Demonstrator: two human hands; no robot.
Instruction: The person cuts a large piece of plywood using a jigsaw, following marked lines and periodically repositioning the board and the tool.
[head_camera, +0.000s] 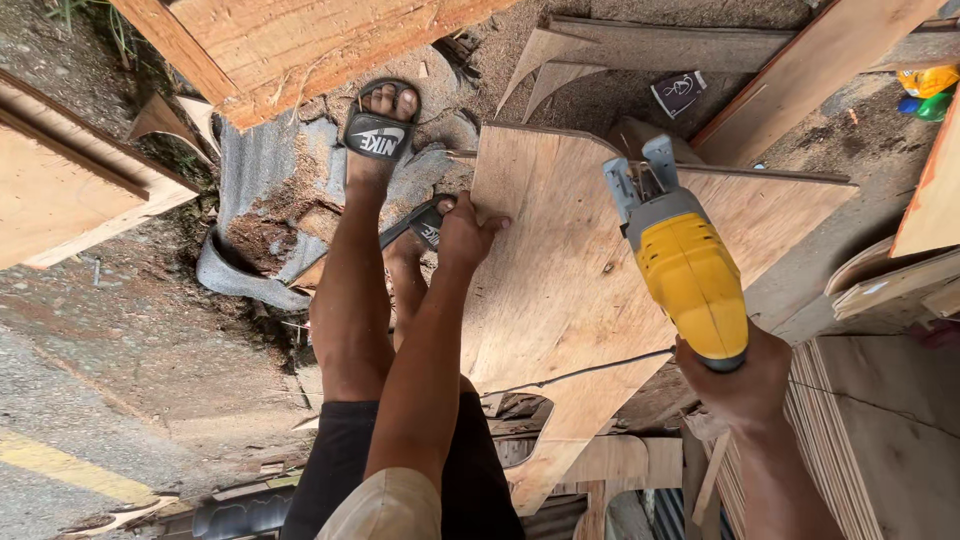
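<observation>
the left hand (468, 232) is pressing down on the near edge of a curved plywood panel (570, 290), fingers bent and bearing on the wood. the right hand (738, 378) is wrapping tight around the handle of a yellow jigsaw (680, 255) — its grey front end is hovering over the panel's upper part. the panel is lying flat, just beside a foot in a black slide sandal (378, 132) — sawdust is lying all about.
</observation>
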